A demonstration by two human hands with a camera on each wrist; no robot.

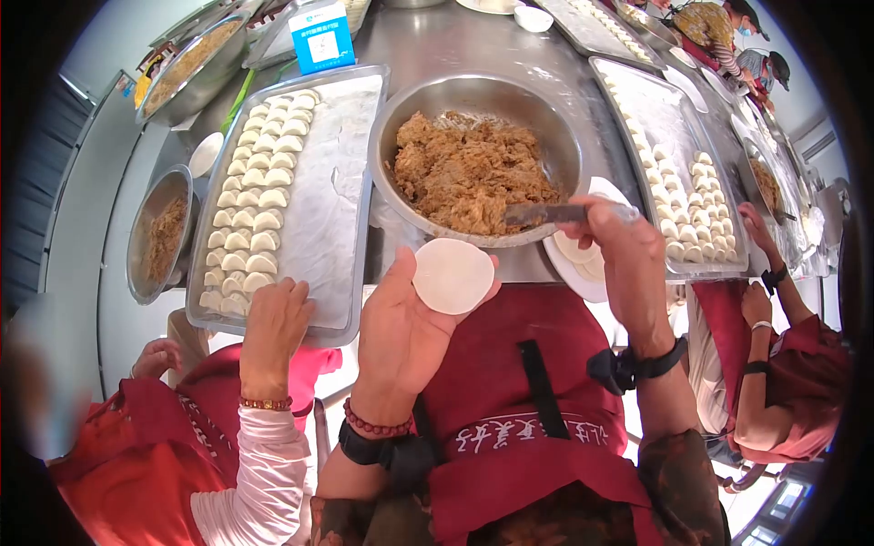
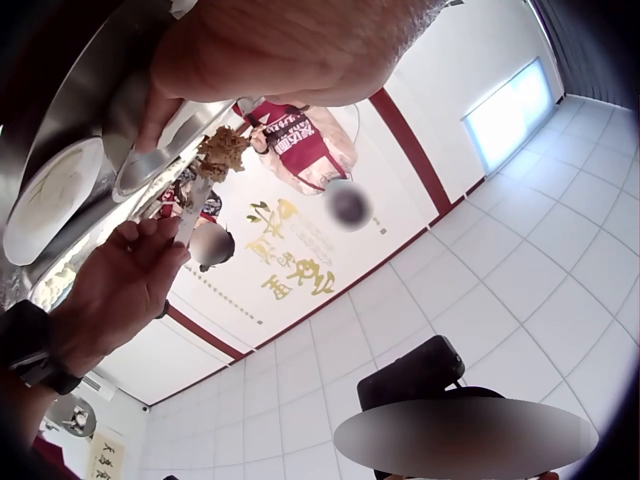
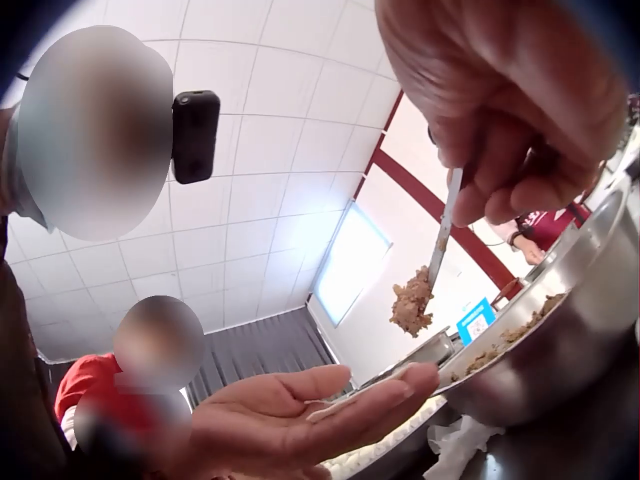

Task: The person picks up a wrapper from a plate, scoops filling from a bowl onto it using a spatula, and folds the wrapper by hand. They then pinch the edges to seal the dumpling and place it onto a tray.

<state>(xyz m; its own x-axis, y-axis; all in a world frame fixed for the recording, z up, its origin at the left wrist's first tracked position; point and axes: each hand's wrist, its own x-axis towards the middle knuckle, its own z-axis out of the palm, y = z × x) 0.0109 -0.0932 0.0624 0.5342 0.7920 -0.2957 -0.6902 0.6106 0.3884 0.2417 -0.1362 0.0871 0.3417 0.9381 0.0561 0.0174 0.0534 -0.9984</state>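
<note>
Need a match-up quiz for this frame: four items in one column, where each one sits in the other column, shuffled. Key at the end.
Column 1
1. round wrapper
2. spatula
3. meat filling
4. folded dumplings

Column 2
A. in rows on the long tray
B. gripped by the right hand
C. heaped in the big steel bowl
D. flat on the open left hand

Pairs: 1-D, 2-B, 3-C, 4-A
</note>
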